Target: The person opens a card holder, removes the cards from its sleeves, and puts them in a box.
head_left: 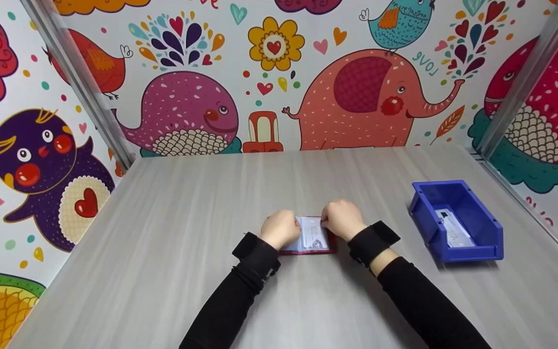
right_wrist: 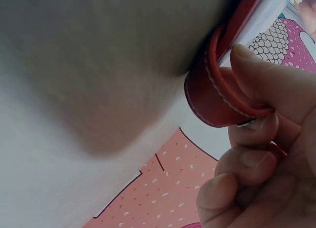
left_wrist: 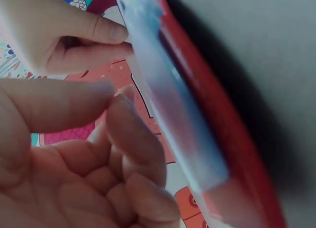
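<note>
On the table lies an opened red card holder with clear sleeves and a pale printed card on its right side. My right hand is at its right edge. In the right wrist view, thumb and fingers pinch the bent red strap with pale stitching. My left hand is at the holder's left side. The left wrist view shows its curled fingers, thumb tip against the index fingertip, beside the clear sleeve; nothing is visible between them.
A blue open bin stands on the right of the table, with pale printed cards inside. Walls with cartoon animals close off the back and both sides, with metal posts at the corners.
</note>
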{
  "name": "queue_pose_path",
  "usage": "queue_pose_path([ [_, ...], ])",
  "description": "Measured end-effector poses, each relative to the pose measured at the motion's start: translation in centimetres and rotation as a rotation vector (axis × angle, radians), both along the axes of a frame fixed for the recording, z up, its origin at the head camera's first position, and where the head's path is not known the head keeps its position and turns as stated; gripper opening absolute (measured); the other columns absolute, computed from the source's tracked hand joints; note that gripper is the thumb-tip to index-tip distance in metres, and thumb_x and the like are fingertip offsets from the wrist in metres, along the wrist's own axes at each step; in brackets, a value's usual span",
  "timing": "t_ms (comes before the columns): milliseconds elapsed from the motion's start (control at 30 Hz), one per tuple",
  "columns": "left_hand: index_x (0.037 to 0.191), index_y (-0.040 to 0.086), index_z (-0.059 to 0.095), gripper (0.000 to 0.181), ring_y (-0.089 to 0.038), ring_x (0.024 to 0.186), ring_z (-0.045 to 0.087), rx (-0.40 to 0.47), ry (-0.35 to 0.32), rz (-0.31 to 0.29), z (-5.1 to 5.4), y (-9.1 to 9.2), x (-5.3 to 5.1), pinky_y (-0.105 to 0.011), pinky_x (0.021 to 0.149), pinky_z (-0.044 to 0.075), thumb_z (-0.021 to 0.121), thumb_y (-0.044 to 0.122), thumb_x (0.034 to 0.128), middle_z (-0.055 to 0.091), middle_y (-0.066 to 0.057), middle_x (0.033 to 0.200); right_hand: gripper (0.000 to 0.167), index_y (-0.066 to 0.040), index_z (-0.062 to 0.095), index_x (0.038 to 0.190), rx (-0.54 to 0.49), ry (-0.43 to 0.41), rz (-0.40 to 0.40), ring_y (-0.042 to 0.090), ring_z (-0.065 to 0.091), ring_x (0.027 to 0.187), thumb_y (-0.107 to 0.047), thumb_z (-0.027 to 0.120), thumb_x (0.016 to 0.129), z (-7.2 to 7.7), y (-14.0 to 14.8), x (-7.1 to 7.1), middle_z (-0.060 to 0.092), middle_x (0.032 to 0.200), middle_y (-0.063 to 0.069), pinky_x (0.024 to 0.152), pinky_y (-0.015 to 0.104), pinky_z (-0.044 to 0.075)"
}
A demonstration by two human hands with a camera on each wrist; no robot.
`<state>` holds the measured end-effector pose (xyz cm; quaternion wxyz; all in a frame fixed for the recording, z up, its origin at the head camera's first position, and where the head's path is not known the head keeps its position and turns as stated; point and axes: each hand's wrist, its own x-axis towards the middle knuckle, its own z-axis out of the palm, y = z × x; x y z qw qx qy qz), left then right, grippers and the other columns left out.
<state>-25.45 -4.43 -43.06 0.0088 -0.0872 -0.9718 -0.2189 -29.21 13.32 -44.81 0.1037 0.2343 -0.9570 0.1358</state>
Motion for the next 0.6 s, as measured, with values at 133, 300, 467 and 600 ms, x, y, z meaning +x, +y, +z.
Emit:
queue_pose_path([
  [133, 0.059, 0.012, 0.048, 0.029, -0.021, 0.066, 0.053, -0.006, -0.014, -0.003, -0.1, 0.42, 0.0, -0.044, 0.067, 0.051, 0.057, 0.008, 0.0858, 0.063, -0.007, 0.076, 0.007, -0.008, 0.078, 0.077, 0.004, 0.003, -0.006, 0.033, 0.067, 0.076, -0.008, 0.083, 0.073, -0.05, -0.01, 0.01, 0.072, 0.079, 0.008, 0.069, 0.047, 0.052],
  [300, 0.065, 0.01, 0.054, 0.021, -0.021, 0.069, 0.054, -0.009, -0.06, 0.011, -0.19, 0.63, -0.03, -0.044, 0.068, 0.051, 0.058, 0.007, 0.0857, 0.065, -0.008, 0.083, 0.007, -0.008, 0.078, 0.077, 0.007, 0.003, -0.004, 0.033, 0.067, 0.076, -0.008, 0.083, 0.072, -0.03, -0.09, -0.02, 0.072, 0.079, 0.008, 0.069, 0.047, 0.052],
  [467, 0.069, 0.009, 0.057, 0.016, -0.021, 0.07, 0.054, -0.015, -0.091, 0.021, -0.24, 0.73, -0.13, -0.042, 0.067, 0.05, 0.057, 0.006, 0.0841, 0.066, -0.008, 0.086, 0.007, -0.007, 0.078, 0.077, 0.009, 0.013, 0.001, 0.033, 0.067, 0.076, -0.008, 0.083, 0.072, 0.03, -0.1, 0.03, 0.072, 0.079, 0.009, 0.068, 0.048, 0.052],
  [600, 0.071, 0.009, 0.058, 0.012, -0.021, 0.069, 0.053, -0.014, -0.111, 0.024, -0.24, 0.85, -0.14, -0.041, 0.065, 0.049, 0.057, 0.003, 0.0807, 0.064, -0.007, 0.085, 0.007, -0.007, 0.077, 0.076, 0.011, 0.011, 0.002, 0.033, 0.067, 0.076, -0.007, 0.083, 0.073, 0.08, -0.12, 0.11, 0.072, 0.078, 0.008, 0.07, 0.047, 0.052],
])
